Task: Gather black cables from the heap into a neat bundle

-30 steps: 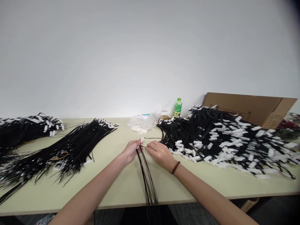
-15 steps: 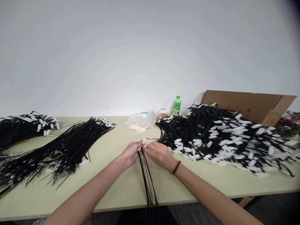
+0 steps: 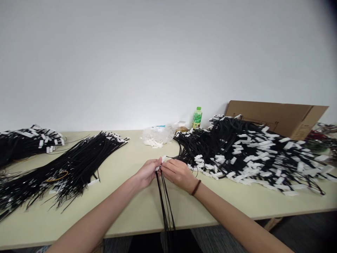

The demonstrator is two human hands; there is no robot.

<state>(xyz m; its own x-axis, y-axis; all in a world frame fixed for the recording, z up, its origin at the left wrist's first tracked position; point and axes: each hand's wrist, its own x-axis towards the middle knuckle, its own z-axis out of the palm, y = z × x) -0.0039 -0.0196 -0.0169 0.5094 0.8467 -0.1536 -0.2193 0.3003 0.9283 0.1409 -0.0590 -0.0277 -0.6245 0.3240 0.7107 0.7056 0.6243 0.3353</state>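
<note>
My left hand point(image 3: 147, 172) is closed in a pinch around a small white connector point(image 3: 163, 159) at the end of several black cables point(image 3: 165, 202). From the fingers these cables hang down over the table's front edge. Close against it, my right hand point(image 3: 179, 173) is also closed, its fingertips pinching at the top of the cables beside the connector. A thin black wire end sticks out above the right fingers. The exact contact between fingertips and connector is partly hidden.
Bundles of black cables point(image 3: 86, 158) lie at the left. A big heap of cables with white connectors point(image 3: 231, 151) covers the right. Behind my hands are a clear bag of white pieces point(image 3: 156, 137) and a green-capped bottle point(image 3: 197, 118). A cardboard box point(image 3: 276, 117) leans at the wall.
The view has shifted slightly. My right fingers have closed in a little at the cable tops, and the white connector shows more between the hands. Both hands stay in nearly the same place.
</note>
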